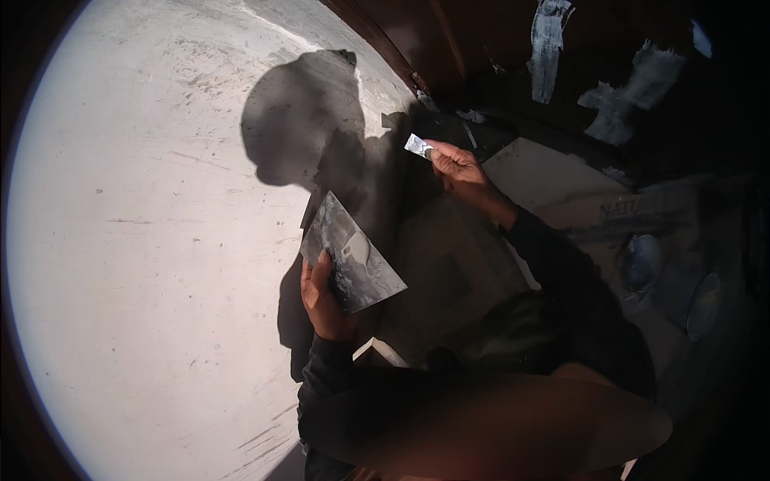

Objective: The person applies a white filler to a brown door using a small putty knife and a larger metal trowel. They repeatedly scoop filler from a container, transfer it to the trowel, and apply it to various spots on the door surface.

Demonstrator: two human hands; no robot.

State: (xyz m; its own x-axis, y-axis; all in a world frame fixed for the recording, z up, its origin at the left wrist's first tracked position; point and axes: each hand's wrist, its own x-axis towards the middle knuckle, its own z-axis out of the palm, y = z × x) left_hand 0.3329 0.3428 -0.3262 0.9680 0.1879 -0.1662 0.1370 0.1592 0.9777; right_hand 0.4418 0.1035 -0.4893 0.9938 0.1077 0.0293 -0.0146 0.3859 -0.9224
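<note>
1. L hand (319, 298) is gripping the plate (327, 227) by its lower L edge, thumb lying on the face, other fingers at/behind the edge; it's pinching, not spread.
2. Plate is sitting tilted, corner up, approx. mid-view, w/ a pale blob of paste (355, 249) resting on it.
3. R hand (455, 167) is pinching a small blade (418, 146) btwn thumb & fingers, above & to the R of the plate, well apart from it.
4. R forearm is slanting up-left in its dark sleeve (553, 248); blade is pointing up-left (can't tell if it's touching anything).
5. Sunlit wall (160, 280) is filling the L side, bearing a head-shaped shadow (301, 120).
</note>
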